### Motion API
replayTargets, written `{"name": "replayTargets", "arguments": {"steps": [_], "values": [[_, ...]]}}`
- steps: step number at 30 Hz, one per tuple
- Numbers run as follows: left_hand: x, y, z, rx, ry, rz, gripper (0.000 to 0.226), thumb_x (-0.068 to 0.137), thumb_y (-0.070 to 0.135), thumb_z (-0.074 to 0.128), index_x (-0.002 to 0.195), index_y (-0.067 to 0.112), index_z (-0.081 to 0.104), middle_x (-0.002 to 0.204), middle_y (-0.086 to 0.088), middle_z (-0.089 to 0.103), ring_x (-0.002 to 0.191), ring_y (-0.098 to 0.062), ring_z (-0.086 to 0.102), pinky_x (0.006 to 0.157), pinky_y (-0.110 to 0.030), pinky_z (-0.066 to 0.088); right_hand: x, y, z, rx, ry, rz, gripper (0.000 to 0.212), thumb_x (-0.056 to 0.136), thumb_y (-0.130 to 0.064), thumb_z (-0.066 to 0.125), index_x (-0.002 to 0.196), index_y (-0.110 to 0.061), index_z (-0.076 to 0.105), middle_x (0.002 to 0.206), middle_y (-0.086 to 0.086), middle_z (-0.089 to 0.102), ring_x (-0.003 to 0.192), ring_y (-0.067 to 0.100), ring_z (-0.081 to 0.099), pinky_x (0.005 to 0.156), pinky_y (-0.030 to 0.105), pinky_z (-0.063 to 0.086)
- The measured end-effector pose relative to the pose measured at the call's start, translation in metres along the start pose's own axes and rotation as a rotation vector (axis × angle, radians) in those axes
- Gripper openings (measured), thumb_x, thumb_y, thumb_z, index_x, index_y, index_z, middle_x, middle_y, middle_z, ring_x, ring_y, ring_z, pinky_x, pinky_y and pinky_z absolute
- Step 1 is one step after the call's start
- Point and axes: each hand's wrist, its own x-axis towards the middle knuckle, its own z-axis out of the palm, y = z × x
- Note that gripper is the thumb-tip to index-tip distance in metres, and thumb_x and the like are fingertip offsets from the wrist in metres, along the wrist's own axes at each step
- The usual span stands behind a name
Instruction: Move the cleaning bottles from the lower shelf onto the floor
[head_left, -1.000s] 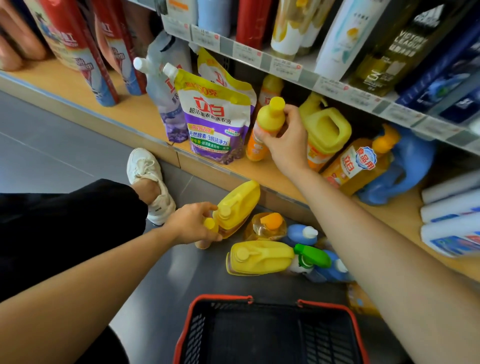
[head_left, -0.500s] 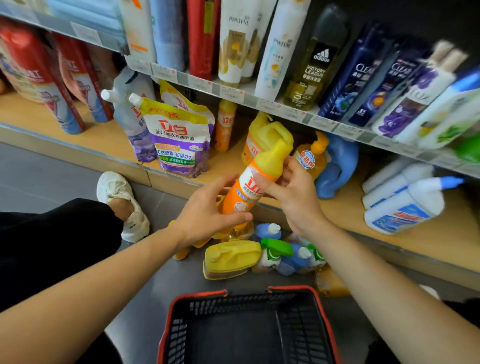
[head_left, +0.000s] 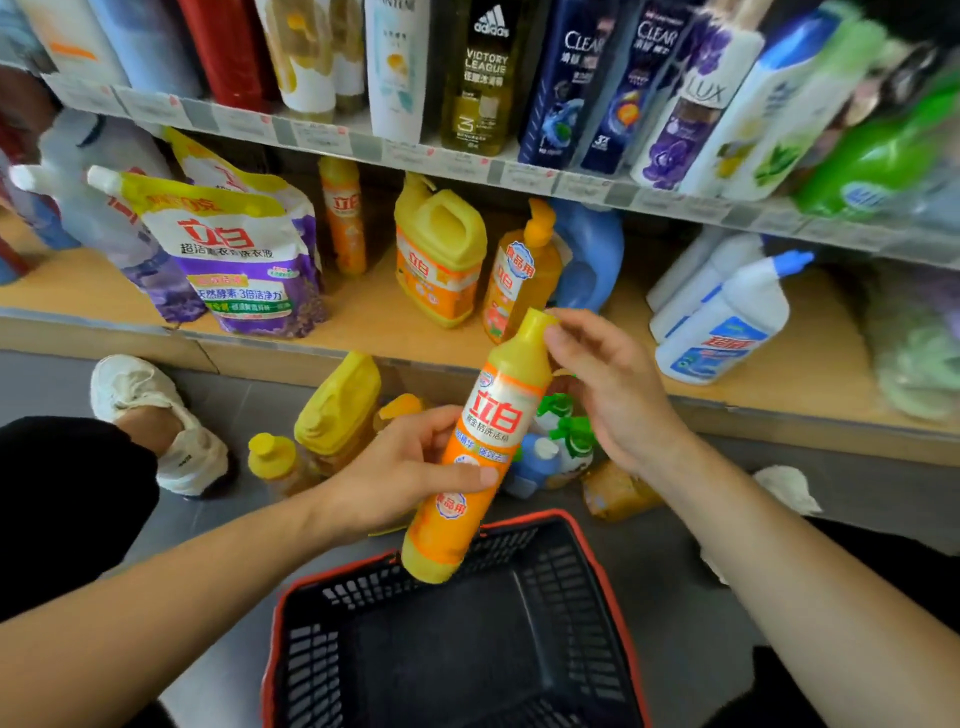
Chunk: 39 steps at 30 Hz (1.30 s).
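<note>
Grey floor (head_left: 260, 384) below, pale wooden lower shelf (head_left: 395, 322) beyond both hands. Gripped round the middle by the left hand (head_left: 400, 467), fingers curled behind and thumb across the label: tall orange plastic dish-soap bottle with a yellow cap (head_left: 488, 436), tilted, cap towards the shelf, base overlapping the far rim of a black mesh shopping basket with a red rim (head_left: 561, 571). Just right of the cap, right hand (head_left: 613, 384), fingers loosely bent and holding nothing; touching the cap or merely beside it, cannot tell. Beyond the left hand on the floor, a yellow plastic jug (head_left: 337, 405) leaning over and a small yellow-capped bottle (head_left: 267, 457). Between the hands, blue and green-topped spray bottles (head_left: 550, 441), mostly hidden behind the held bottle. Further back on the shelf, upright: yellow handled canister (head_left: 441, 254), orange pump bottle (head_left: 519, 270), blue jug (head_left: 592, 254) half covered behind it. Far right of the upper shelf (head_left: 675, 200) blurred, labels unreadable.
</note>
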Motion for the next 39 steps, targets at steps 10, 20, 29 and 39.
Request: {"name": "replayTargets", "arguments": {"steps": [10, 20, 29, 39], "values": [[0.013, -0.02, 0.016, 0.422, 0.129, 0.167, 0.068, 0.062, 0.047, 0.088, 0.124, 0.027, 0.066, 0.108, 0.004, 0.076, 0.1, -0.017, 0.072, 0.09, -0.047, 0.059, -0.011, 0.002, -0.031, -0.617, 0.019, -0.214, 0.025, 0.09, -0.03, 0.074, 0.087, -0.01, 0.058, 0.061, 0.006, 0.057, 0.056, 0.002, 0.048, 0.052, 0.018, 0.04], [0.021, -0.01, 0.003, 0.223, -0.103, 0.045, 0.054, 0.074, 0.01, 0.087, 0.124, 0.016, 0.069, 0.113, -0.007, 0.076, 0.106, -0.024, 0.072, 0.087, -0.032, 0.058, -0.015, -0.007, -0.028, -0.548, -0.05, -0.255, 0.012, 0.097, -0.024, 0.064, 0.097, -0.013, 0.064, 0.075, 0.01, 0.06, 0.068, 0.02, 0.055, 0.06, 0.03, 0.045], [0.019, -0.015, 0.007, 0.745, 0.219, 0.239, 0.077, 0.066, 0.062, 0.078, 0.135, 0.032, 0.061, 0.112, 0.013, 0.073, 0.101, -0.007, 0.068, 0.087, -0.041, 0.058, -0.004, -0.002, -0.025, -0.701, 0.065, -0.189, 0.015, 0.099, -0.023, 0.059, 0.091, -0.014, 0.067, 0.068, 0.004, 0.061, 0.062, 0.006, 0.052, 0.057, 0.026, 0.042], [0.023, -0.007, -0.005, 0.51, 0.125, 0.243, 0.074, 0.067, 0.05, 0.086, 0.134, 0.033, 0.062, 0.116, 0.013, 0.074, 0.106, -0.009, 0.07, 0.092, -0.041, 0.059, -0.007, -0.008, -0.033, -0.369, -0.153, -0.196, 0.03, 0.098, -0.018, 0.062, 0.128, -0.016, 0.061, 0.077, -0.006, 0.065, 0.065, 0.005, 0.058, 0.06, 0.018, 0.049]]}}
